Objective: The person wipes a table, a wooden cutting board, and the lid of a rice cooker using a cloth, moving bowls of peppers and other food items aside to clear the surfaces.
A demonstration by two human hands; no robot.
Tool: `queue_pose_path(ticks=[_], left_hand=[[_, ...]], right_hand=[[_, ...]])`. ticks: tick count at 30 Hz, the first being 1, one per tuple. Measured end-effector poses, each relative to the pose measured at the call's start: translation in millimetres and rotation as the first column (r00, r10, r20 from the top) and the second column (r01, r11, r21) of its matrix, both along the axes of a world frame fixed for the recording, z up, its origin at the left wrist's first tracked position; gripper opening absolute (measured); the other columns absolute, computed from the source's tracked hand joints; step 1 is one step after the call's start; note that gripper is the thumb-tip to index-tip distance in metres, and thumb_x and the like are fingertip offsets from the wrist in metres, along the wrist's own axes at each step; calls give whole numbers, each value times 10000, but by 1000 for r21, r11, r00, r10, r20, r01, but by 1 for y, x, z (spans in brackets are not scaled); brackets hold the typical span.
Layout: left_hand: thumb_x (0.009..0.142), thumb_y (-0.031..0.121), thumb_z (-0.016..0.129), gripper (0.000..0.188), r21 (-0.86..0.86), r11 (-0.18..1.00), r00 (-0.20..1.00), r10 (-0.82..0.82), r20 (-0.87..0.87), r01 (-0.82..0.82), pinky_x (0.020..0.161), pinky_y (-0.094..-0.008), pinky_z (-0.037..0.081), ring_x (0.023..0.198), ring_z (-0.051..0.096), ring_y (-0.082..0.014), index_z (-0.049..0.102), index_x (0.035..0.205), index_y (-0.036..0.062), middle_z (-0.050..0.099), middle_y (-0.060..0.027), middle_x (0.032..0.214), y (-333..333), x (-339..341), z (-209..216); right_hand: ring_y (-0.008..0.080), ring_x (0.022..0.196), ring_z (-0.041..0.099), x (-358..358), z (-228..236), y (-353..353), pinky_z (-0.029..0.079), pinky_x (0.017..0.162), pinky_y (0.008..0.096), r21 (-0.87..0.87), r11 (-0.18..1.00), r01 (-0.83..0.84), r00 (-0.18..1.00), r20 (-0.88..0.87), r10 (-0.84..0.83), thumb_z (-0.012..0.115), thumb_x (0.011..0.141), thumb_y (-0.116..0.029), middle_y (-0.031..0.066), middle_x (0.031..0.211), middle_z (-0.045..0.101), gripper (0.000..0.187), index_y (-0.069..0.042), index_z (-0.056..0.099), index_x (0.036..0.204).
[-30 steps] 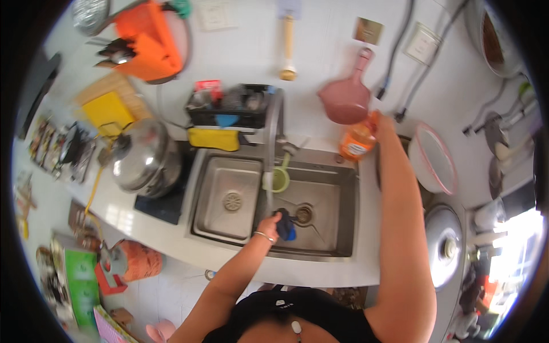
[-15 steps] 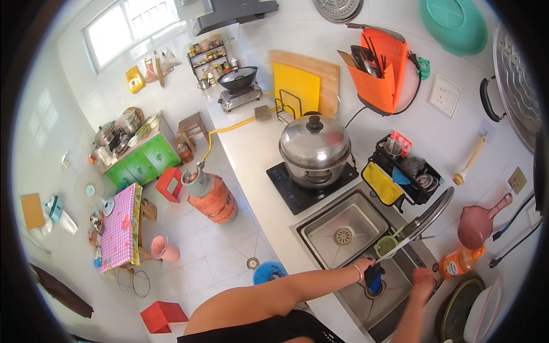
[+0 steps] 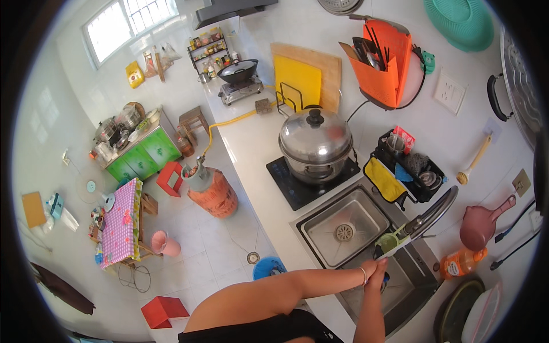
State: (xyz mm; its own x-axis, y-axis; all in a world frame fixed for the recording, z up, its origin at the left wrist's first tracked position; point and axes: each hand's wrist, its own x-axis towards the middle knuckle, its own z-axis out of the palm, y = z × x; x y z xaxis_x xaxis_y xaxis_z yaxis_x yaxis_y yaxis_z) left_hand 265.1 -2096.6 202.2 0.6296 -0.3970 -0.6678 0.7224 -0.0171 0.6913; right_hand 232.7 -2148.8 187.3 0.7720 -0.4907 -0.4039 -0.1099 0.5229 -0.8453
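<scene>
My left hand point(image 3: 369, 268) and my right hand point(image 3: 376, 276) meet over the right sink basin point(image 3: 409, 286), just below the tap point(image 3: 429, 219). Between them is a dark blue, cloth-like piece point(image 3: 386, 279); only small bits show, so its exact kind is unclear. The fingers of both hands are closed around it and largely hide each other. Close by the fingertips, a green strainer-like cup point(image 3: 389, 242) hangs at the divider between the basins. A pale streak runs from the tap toward my hands; I cannot tell whether it is water.
Left basin point(image 3: 343, 220) adjoins the hands. Beyond it, a lidded steel pot point(image 3: 315, 143) stands on a black induction cooker point(image 3: 286, 186). A black rack point(image 3: 420, 191) holds a yellow cloth point(image 3: 383, 179). An orange bottle point(image 3: 460, 263) and pink ladle point(image 3: 480, 224) are at right.
My right hand has moved left from the basin's right side to join my left hand. The blue piece, which hung from my left hand, is now mostly hidden between both.
</scene>
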Motion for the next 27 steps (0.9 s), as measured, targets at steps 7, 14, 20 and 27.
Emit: queue_pose_path(ticks=[7, 14, 20, 27], left_hand=[[927, 382, 601, 372, 133, 987, 980, 63, 187, -89, 619, -361, 485, 727, 617, -193, 654, 981, 18, 658, -93, 867, 9, -16, 40], [932, 338, 588, 335, -346, 861, 881, 213, -422, -373, 627, -423, 536, 716, 629, -277, 570, 1103, 51, 623, -122, 865, 16, -3, -6], [915, 310, 592, 263, -333, 883, 848, 124, -515, -332, 739, -500, 541, 781, 628, -268, 611, 1048, 85, 628, -102, 923, 17, 34, -26], [917, 257, 575, 233, -263, 915, 825, 117, -553, -306, 652, -363, 525, 774, 639, -256, 630, 1036, 64, 672, -85, 937, 23, 44, -67]], right_hand=[[250, 1103, 526, 1, -72, -14, 413, 951, 383, -106, 992, -73, 997, -33, 70, 463, 974, -449, 126, 1234, 534, 566, -23, 429, 1346], [271, 1140, 569, -13, -29, -50, 497, 933, 409, 593, 706, -387, 920, 199, 337, 396, 900, -676, 125, 1269, 573, 723, -91, 516, 1307], [278, 1028, 608, -24, -5, -28, 468, 942, 457, 404, 888, 217, 971, 1, -238, 621, 926, -285, 138, 1112, 620, 437, 28, 519, 1212], [314, 1008, 616, -34, 18, 29, 477, 919, 415, -781, 599, -176, 984, -138, 110, 542, 954, -136, 174, 1166, 612, 413, -17, 460, 1341]])
